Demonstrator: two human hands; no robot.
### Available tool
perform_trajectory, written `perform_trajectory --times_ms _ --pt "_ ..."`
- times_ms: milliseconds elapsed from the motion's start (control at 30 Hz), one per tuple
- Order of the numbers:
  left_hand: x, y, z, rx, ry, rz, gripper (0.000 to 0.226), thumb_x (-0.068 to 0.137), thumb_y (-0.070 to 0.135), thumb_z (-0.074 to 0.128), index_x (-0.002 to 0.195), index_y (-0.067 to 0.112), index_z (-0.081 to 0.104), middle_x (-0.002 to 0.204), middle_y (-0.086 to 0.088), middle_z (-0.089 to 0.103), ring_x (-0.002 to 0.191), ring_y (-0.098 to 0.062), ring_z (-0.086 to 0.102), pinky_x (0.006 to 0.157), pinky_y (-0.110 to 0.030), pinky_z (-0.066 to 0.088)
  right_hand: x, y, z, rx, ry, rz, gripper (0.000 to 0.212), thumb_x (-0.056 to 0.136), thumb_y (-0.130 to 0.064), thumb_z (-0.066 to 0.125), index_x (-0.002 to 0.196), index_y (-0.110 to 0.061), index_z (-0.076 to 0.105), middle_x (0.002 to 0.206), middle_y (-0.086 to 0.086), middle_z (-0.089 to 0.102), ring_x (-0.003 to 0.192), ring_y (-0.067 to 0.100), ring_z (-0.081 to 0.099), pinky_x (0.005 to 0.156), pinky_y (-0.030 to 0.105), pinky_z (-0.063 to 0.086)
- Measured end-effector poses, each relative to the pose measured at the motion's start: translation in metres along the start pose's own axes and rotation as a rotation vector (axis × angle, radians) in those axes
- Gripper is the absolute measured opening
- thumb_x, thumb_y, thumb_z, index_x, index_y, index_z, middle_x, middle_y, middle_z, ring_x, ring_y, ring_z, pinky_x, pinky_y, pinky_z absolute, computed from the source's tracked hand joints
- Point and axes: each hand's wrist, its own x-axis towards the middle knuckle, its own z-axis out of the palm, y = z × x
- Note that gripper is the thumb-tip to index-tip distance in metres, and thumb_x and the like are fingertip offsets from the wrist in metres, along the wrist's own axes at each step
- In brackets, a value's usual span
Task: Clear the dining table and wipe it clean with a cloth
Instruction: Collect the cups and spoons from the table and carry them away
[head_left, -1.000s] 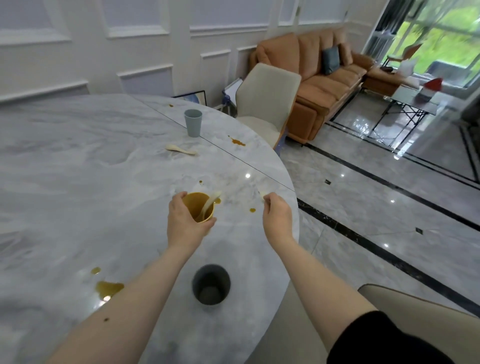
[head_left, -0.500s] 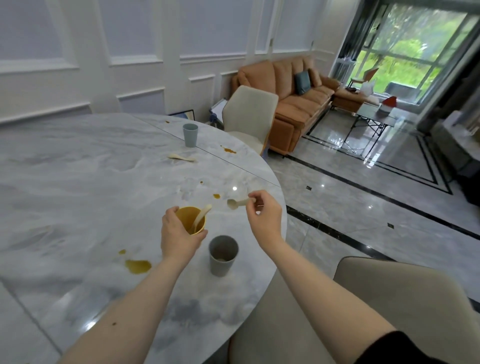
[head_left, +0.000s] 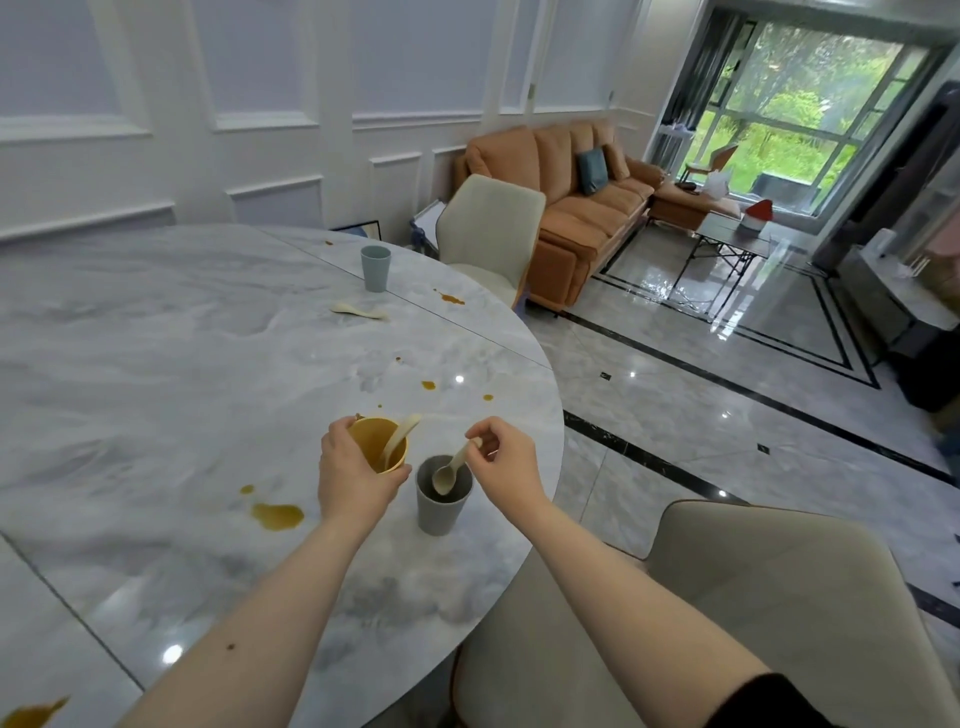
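My left hand (head_left: 349, 478) wraps the round yellow cup (head_left: 378, 445), a pale spoon (head_left: 399, 442) leaning inside it. My right hand (head_left: 503, 461) pinches a second spoon (head_left: 451, 470), its bowl dipped into the matte grey cup (head_left: 443, 493), seemingly empty. Brown spills (head_left: 277, 516) blot the glossy marble table (head_left: 156, 374). Farther off, a third spoon (head_left: 358, 310) lies flat before a blue-grey cup (head_left: 375, 268).

head cam | worn, faces forward-down | close over table (head_left: 156, 364) edge | single view
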Motion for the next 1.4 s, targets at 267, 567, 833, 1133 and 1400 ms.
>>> perform_trajectory --times_ms 267,567,833,1133,1400 --pt "-0.003 -0.010 0.003 0.008 0.007 -0.029 0.093 0.063 0.031 0.085 0.136 0.015 0.030 0.138 -0.007 0.040 0.124 -0.028 0.045 0.097 -0.038 0.045 0.008 0.025 0.018 -0.050 -0.157 0.182 0.013 0.088 -0.006 0.058 0.096 -0.012 0.066 0.086 0.001 0.063 0.077 0.010 0.059 0.066 0.011 0.046" --pt "0.000 -0.019 0.014 0.013 0.005 -0.067 0.093 0.062 0.031 0.086 0.135 0.015 0.031 0.137 -0.007 0.041 0.122 -0.028 0.047 0.097 -0.038 0.045 0.013 0.046 0.019 -0.181 -0.329 0.230 0.065 0.076 -0.032 0.077 0.132 -0.018 0.046 0.132 -0.001 0.045 0.120 0.016 0.046 0.092 0.021 0.037" --pt "-0.003 -0.021 0.025 0.022 0.001 -0.079 0.092 0.064 0.031 0.085 0.136 0.014 0.031 0.138 -0.007 0.041 0.122 -0.028 0.047 0.094 -0.035 0.046 0.011 0.056 0.031 -0.493 -0.388 0.063 0.094 0.062 -0.040 0.083 0.140 -0.025 0.032 0.142 -0.003 0.039 0.125 0.020 0.043 0.105 0.036 0.038" --pt "0.002 -0.031 0.026 0.015 0.058 -0.131 0.093 0.062 0.031 0.085 0.136 0.015 0.030 0.137 -0.008 0.040 0.122 -0.028 0.046 0.095 -0.038 0.046 0.026 0.055 0.044 -0.512 -0.387 0.035 0.089 0.067 -0.044 0.078 0.141 -0.022 0.034 0.138 -0.001 0.045 0.124 0.020 0.046 0.101 0.035 0.044" --pt "0.012 -0.030 0.001 -0.003 0.255 -0.228 0.093 0.062 0.031 0.085 0.136 0.015 0.030 0.137 -0.008 0.040 0.121 -0.029 0.046 0.096 -0.039 0.046 0.060 0.025 0.067 -0.497 -0.491 -0.121 0.086 0.067 -0.052 0.075 0.139 -0.022 0.037 0.136 -0.002 0.046 0.122 0.019 0.047 0.098 0.033 0.045"
